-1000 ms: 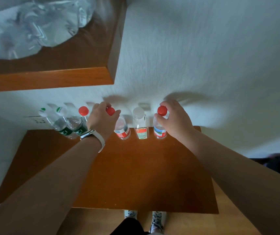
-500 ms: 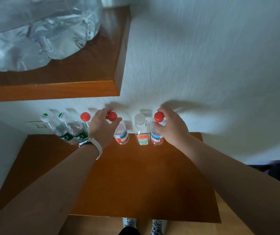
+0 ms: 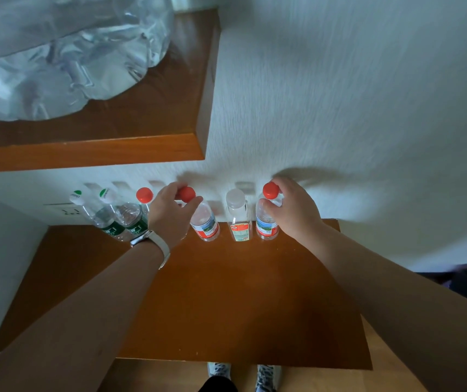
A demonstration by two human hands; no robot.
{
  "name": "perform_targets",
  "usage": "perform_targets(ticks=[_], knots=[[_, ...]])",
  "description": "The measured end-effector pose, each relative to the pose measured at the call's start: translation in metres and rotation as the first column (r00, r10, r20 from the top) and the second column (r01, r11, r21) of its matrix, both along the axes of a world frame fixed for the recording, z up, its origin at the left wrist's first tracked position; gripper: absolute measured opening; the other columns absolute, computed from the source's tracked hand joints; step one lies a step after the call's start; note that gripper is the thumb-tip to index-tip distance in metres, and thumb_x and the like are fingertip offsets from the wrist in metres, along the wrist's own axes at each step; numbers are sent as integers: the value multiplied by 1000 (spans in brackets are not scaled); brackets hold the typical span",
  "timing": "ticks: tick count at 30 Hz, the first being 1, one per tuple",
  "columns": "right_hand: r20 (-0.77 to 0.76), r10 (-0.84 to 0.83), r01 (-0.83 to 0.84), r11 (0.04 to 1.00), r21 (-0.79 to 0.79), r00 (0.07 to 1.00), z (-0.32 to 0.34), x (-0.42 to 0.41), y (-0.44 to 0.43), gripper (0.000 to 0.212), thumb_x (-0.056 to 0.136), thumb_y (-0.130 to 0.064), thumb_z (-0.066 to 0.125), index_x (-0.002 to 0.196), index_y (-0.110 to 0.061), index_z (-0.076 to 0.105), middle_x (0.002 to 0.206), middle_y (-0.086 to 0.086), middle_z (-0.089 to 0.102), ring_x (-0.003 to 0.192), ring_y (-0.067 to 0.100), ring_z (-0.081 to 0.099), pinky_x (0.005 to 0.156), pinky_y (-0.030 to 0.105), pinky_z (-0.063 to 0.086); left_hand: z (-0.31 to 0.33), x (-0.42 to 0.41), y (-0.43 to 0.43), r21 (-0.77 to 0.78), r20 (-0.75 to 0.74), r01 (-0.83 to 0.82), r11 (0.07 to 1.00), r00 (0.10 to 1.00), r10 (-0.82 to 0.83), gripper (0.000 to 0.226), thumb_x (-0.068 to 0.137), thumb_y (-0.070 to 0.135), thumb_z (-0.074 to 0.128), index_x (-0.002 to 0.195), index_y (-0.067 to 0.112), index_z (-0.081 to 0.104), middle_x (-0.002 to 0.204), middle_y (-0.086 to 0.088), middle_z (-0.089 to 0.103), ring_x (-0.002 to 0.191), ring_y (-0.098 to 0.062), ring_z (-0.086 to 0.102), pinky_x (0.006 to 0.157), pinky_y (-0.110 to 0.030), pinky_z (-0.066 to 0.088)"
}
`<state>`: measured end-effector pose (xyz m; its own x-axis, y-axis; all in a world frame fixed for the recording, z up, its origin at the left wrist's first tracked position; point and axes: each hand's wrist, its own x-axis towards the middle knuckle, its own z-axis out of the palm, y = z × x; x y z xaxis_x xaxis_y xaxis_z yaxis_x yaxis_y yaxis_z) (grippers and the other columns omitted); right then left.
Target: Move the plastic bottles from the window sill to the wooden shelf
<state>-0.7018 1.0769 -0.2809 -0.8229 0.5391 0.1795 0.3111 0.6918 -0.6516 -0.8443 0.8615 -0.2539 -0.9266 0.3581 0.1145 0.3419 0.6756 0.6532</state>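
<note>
Bottles stand upright along the wall: left hand pinches one's red cap, right hand grips another bottle's neck, both directly beneath the fingers.

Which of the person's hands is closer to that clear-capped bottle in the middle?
Right. The right hand grips the red-capped bottle beside the clear-capped bottle; the left hand is farther away.

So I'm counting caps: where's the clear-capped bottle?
Head view: the clear-capped bottle stands against the wall, between the two red-capped bottles the left hand and right hand hold.
</note>
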Motion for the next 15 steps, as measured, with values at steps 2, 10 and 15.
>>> perform_targets(ticks=[2, 10, 15], knots=[[-3, -2, 2, 1000, -5, 1000, -1, 2, 1, 33, 86, -35, 71, 111, -21, 54, 106, -6, 62, 91, 8, 53, 80, 30, 52, -2, 1, 0, 1, -8, 4, 1000, 1000, -4, 48, 87, 37, 75, 127, 15, 61, 113, 0, 66, 99, -15, 59, 84, -26, 45], [44, 16, -12, 995, -98, 999, -3, 4, -1, 44, 83, -43, 70, 119, -26, 51, 114, -11, 60, 105, 12, 58, 86, 35, 54, -3, 5, -3, -24, -16, 39, 999, 999, -40, 60, 85, 36, 78, 135, 14, 55, 122, -4, 66, 113, -21, 60, 93, -29, 44], [66, 10, 1, 987, -163, 998, 14, 9, -2, 61, 87, -44, 67, 139, -24, 43, 139, -7, 50, 126, 13, 48, 99, 34, 45, 11, 12, -17, -38, -35, 68, 997, 997, -69, 66, 87, 37, 74, 143, 15, 47, 136, -7, 59, 123, -23, 56, 99, -41, 49]])
